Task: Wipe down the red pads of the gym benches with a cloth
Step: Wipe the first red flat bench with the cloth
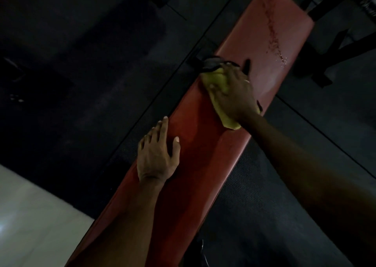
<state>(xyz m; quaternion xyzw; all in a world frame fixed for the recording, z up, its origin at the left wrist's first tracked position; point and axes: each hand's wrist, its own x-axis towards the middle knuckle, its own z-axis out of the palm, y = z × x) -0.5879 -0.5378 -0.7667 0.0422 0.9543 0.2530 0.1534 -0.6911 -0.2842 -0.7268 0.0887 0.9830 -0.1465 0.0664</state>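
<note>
— So where is the yellow-green cloth (218,83)?

— Flat on the long red vinyl bench pad (203,144), which runs from seven o'clock to one o'clock. The right hand (234,92) presses it down, palm and spread fingers covering most of it, at the gap between pad sections.

— And the left hand (157,154)?

— At seven o'clock from the cloth, well apart, resting open on the pad's left edge, fingers loosely spread, holding nothing.

— Anything else?

— Wet droplets (281,58) glisten at one o'clock, over dark rubber floor (101,63).
</note>
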